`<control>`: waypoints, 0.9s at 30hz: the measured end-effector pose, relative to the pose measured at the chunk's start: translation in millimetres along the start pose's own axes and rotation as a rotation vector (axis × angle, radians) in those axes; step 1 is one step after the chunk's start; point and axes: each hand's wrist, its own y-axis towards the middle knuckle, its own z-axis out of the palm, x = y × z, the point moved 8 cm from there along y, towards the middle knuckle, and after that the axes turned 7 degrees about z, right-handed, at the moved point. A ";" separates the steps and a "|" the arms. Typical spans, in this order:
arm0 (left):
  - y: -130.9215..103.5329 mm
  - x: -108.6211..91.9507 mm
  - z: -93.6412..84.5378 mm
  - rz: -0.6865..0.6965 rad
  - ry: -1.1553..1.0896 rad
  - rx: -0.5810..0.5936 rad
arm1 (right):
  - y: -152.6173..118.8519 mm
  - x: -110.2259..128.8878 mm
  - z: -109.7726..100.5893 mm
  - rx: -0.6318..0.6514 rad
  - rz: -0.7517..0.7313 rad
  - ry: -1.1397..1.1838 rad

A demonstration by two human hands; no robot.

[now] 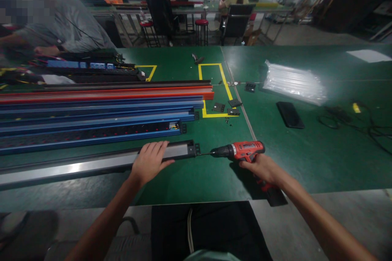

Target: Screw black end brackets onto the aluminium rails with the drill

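Note:
My right hand (263,169) is wrapped round the handle of a red-and-black cordless drill (247,149). The drill's long thin bit points left and reaches the black end cap (197,149) of a long black-and-silver metal profile (107,161). Across this profile, close to its right end, lies my left hand (151,160), gripping it with fingers over the top and the thumb along the near side. Just beyond it is a blue profile (147,131) with a dark strip and some wires at its end.
More blue profiles (153,105) and orange ones (208,95) lie behind. Loose black end caps (218,107) rest around a yellow tape outline (211,116). Farther right are a black phone (289,114), a clear plastic-wrapped bundle (294,82) and a cable (337,116). A co-worker (76,20) is at the far left.

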 end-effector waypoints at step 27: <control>-1.0 1.3 2.2 -0.005 -0.032 -0.016 | -1.3 0.7 0.7 0.030 0.004 -0.006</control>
